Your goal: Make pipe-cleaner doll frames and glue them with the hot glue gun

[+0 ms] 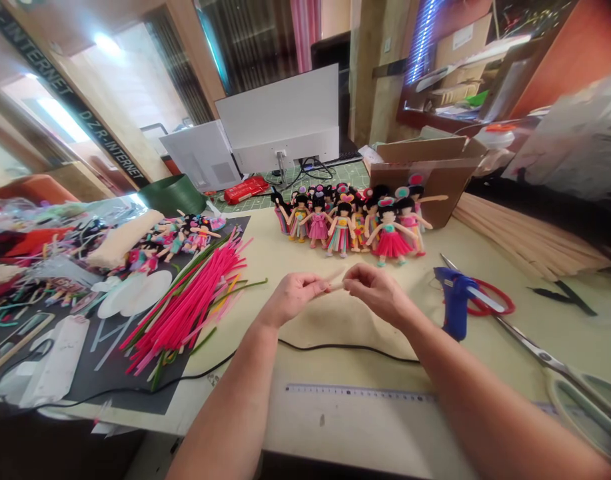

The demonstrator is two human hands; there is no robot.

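My left hand (299, 293) is closed, thumb and fingers pinched on one end of a small cream-coloured strip (335, 279). Close to its right, my right hand (375, 285) has its fingers pressed together at the strip's other end. Both hands are above the pale table (265, 233), near its middle. Just beyond them stands a group of small dolls (342, 227) with black hair and colourful skirts. A blue glue gun (455, 303) lies to the right of my right hand. Pink pipe cleaners (195, 293) are piled to the left of my left hand.
Large scissors (548, 357) lie at the right, beside a red cable ring (505, 301). A black cable (330, 347) and a ruler (355, 392) cross the near table. A cardboard box (430, 177) and a monitor (280, 120) stand behind. More dolls and scraps are heaped left.
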